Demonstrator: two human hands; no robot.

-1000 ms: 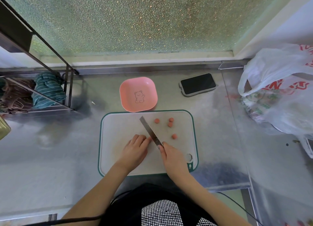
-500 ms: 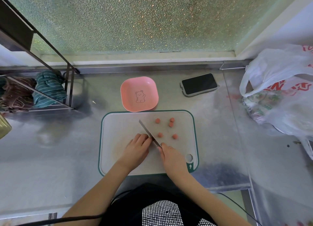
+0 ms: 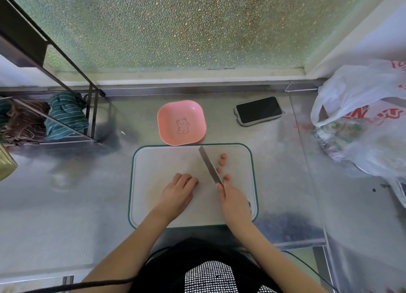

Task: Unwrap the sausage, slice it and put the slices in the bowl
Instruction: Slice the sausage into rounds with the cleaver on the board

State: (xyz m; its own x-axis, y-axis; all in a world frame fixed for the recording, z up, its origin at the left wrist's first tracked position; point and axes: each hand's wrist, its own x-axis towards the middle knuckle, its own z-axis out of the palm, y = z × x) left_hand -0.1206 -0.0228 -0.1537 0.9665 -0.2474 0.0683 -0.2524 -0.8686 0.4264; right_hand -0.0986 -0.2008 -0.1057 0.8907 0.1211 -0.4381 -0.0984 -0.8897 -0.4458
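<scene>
Slicing seemingly done, slices [image 3: 222, 163] lying right of the knife [image 3: 210, 168] gripped by right hand [image 3: 234, 201], left hand [image 3: 178, 191] curled on the board [image 3: 153, 165], apparently holding nothing, bowl [image 3: 181, 122] beyond unfilled.

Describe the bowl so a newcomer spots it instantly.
Start at the white, green-edged cutting board in the middle of the metal counter. Just beyond its far edge sits the bowl: a pink rounded square with a bear outline inside, the only pink dish there.
</scene>
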